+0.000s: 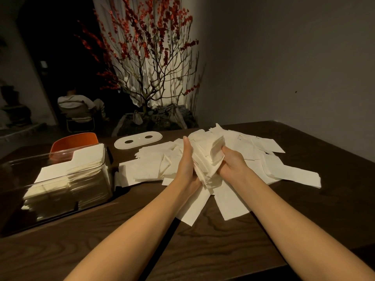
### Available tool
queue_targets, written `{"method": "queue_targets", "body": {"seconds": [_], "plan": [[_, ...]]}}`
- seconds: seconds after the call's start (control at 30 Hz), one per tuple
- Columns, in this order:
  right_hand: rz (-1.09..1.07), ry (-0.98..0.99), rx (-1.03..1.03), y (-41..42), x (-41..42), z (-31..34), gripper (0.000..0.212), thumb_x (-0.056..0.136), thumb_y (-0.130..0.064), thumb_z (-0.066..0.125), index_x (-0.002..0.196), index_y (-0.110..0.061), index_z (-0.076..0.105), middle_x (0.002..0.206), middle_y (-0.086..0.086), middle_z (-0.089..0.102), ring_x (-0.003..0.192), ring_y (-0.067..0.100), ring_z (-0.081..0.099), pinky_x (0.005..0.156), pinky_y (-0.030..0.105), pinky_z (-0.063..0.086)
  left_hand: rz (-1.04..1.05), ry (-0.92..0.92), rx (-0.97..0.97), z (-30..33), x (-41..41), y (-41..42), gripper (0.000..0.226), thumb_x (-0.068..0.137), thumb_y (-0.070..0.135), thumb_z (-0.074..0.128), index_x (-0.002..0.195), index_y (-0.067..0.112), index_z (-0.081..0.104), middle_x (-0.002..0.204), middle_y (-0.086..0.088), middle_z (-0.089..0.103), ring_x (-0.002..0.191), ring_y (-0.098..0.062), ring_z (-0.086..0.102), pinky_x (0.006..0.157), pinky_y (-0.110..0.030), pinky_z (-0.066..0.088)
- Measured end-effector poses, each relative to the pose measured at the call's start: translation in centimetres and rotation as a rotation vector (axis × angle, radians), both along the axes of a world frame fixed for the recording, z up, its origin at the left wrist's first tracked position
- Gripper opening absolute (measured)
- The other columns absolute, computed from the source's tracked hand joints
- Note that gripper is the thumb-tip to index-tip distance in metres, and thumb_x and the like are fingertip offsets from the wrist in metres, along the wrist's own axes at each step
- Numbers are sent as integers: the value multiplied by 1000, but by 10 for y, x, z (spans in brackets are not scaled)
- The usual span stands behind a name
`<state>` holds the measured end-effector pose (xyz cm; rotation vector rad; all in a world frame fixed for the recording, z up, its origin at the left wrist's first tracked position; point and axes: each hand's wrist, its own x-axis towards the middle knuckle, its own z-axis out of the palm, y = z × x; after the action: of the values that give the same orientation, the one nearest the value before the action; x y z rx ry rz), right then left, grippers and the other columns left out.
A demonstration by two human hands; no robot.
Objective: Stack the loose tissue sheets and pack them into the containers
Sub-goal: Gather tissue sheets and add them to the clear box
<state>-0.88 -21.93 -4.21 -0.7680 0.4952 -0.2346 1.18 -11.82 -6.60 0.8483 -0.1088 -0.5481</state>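
Dark wooden table, dim room. One clear container at left holds stacked sheets; its near end is cut off. One loose tissue pile at centre, uncountable. Left hand presses flat against a tissue bundle; right hand grips it. One two-holed white lid lies beyond.

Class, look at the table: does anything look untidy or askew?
Yes. The loose sheets lie fanned at all angles, and the bundle between the hands is ragged. The sheets in the container lie flat.

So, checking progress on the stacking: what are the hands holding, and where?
A bundle of tissue sheets: left hand flat against its left side, right hand gripping its right edge.
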Motion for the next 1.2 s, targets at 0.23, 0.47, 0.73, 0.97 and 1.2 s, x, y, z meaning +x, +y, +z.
{"method": "queue_targets", "body": {"seconds": [0.23, 0.47, 0.73, 0.97, 1.2], "plan": [[85, 25, -56, 0, -8, 0, 30, 101, -15, 44, 127, -4, 52, 123, 19, 59, 108, 37, 56, 92, 53, 46, 99, -79, 161, 0, -5, 4, 58, 76, 21, 73, 125, -6, 56, 109, -22, 67, 94, -36, 68, 66, -34, 58], [237, 3, -191, -16, -16, 6, 16, 96, -32, 52, 95, -17, 57, 99, 11, 63, 97, 29, 59, 101, 48, 44, 173, -113, 427, 9, -1, 14, 37, 84, 11, 63, 119, 1, 55, 94, -10, 66, 80, -22, 65, 60, -31, 52], [413, -10, -362, -32, -20, 9, 25, 93, -45, 50, 112, -28, 47, 114, 8, 58, 106, 30, 59, 92, 41, 49, 192, -276, 515, 7, -1, 16, 14, 84, 8, 60, 99, 6, 58, 86, -10, 62, 79, -22, 64, 72, -36, 52], [457, 65, -488, -38, -27, 12, 13, 90, -27, 58, 99, -19, 55, 100, 8, 61, 92, 24, 60, 72, 32, 49, 217, -289, 516, 4, 3, 14, 73, 61, 24, 72, 128, 6, 50, 120, -17, 60, 108, -31, 61, 88, -44, 55], [306, 0, -860, -26, -22, 4, 14, 92, -30, 62, 105, -28, 58, 97, -4, 66, 88, 16, 64, 59, 25, 53, 122, -240, 446, 0, 10, 16, 53, 84, 16, 67, 133, 10, 46, 117, -13, 66, 101, -27, 68, 89, -44, 55]]}}
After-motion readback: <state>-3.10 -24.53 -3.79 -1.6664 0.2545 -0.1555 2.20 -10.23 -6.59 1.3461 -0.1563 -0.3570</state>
